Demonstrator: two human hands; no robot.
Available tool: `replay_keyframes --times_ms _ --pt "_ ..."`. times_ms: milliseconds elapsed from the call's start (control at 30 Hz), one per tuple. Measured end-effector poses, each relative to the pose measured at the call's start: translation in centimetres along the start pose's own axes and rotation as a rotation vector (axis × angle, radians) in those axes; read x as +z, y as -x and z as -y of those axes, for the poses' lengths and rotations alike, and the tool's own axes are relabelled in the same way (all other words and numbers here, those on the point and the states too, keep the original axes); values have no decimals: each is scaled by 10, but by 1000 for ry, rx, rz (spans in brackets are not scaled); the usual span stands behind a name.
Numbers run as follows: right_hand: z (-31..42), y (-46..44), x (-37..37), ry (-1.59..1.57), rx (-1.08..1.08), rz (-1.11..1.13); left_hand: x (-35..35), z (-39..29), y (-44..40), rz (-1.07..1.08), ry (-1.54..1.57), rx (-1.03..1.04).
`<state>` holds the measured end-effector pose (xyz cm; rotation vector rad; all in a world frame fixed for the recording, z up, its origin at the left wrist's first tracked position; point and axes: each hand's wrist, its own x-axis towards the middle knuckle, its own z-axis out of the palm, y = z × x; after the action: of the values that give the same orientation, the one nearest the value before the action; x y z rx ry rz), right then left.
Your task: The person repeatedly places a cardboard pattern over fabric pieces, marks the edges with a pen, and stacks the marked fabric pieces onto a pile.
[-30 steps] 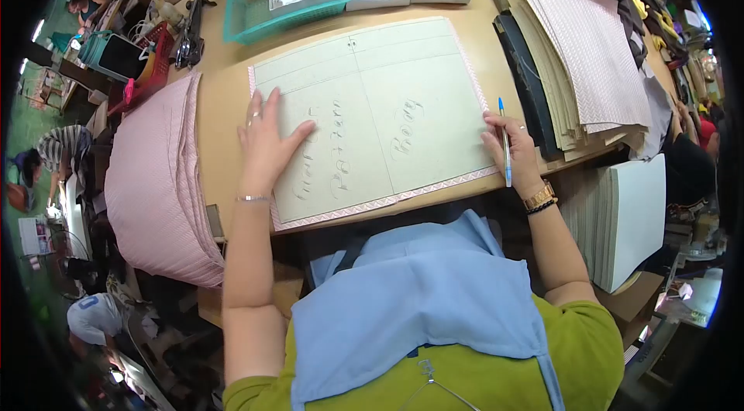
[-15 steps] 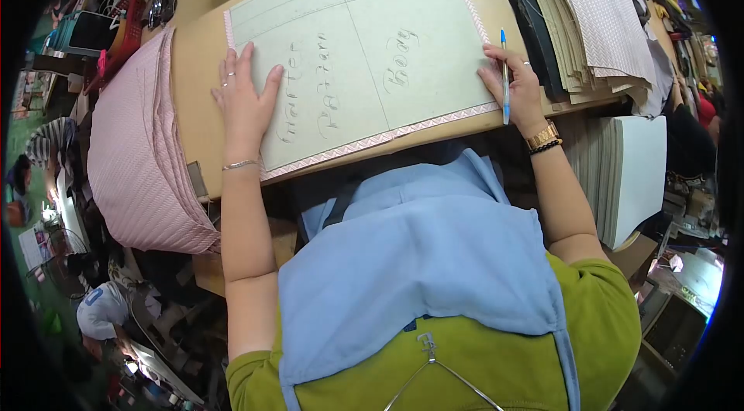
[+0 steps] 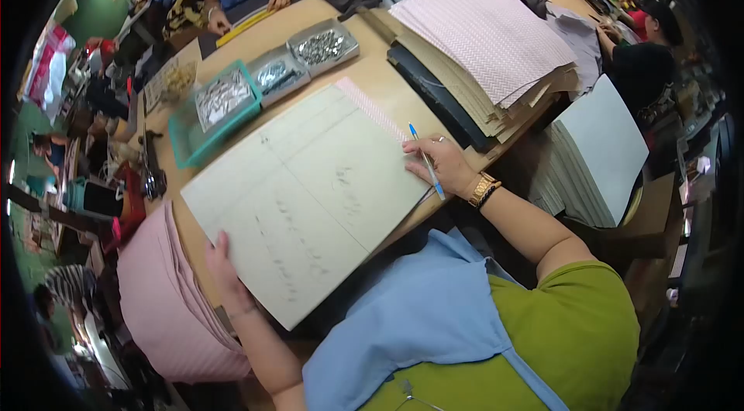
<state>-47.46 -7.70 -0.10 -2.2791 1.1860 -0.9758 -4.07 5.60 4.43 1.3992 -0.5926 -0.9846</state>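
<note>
Left fingers (image 3: 223,244) touch one board (image 3: 256,217) edge; right fingers (image 3: 419,147), the opposite.

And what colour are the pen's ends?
The pen is blue at both ends, seen best in the head view.

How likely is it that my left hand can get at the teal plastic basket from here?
Probably yes: the left hand is at the left edge of the pattern board, and a bare stretch of tabletop leads toward the teal plastic basket. It would likely have to leave the board first.
</note>
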Motion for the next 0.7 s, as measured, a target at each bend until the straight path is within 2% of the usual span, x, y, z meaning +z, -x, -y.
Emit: replay_keyframes --times_ms 33,100,133,200,267,300,367,400,467,533,600,633,667,700 --pt "-6 -1 7 -37 60 -80 8 0 13 -56 -6 36" --pt "-19 -5 22 -117 174 -228 24 -20 52 -134 230 50" --pt "-6 -7 18 53 295 -92 1 -13 55 -96 273 98" --pt "32 -12 18 228 191 -106 -69 -1 65 -16 311 185" --pt "53 -18 24 314 142 -77 -89 -20 80 -83 477 162" --pt "55 -23 27 261 164 -23 -88 -41 90 -193 648 98" --pt "57 -35 31 154 204 89 -88 -55 97 -428 483 307" --pt "53 -42 39 -40 275 147 -92 -57 97 -517 404 393" --pt "61 -62 25 -109 123 67 -108 -60 96 -682 244 530" --pt "81 -91 -22 -141 -82 -24 -113 -67 96 -818 171 540" --pt "93 -122 -95 -200 -290 -157 -107 -80 101 -945 175 437" --pt "97 -132 -140 -149 -144 -102 -111 -80 101 -894 223 465" --pt "88 -140 -186 -134 -244 -176 -118 -79 100 -844 274 493" --pt "104 -140 -224 268 -159 -356 -125 -77 98 -796 328 522"
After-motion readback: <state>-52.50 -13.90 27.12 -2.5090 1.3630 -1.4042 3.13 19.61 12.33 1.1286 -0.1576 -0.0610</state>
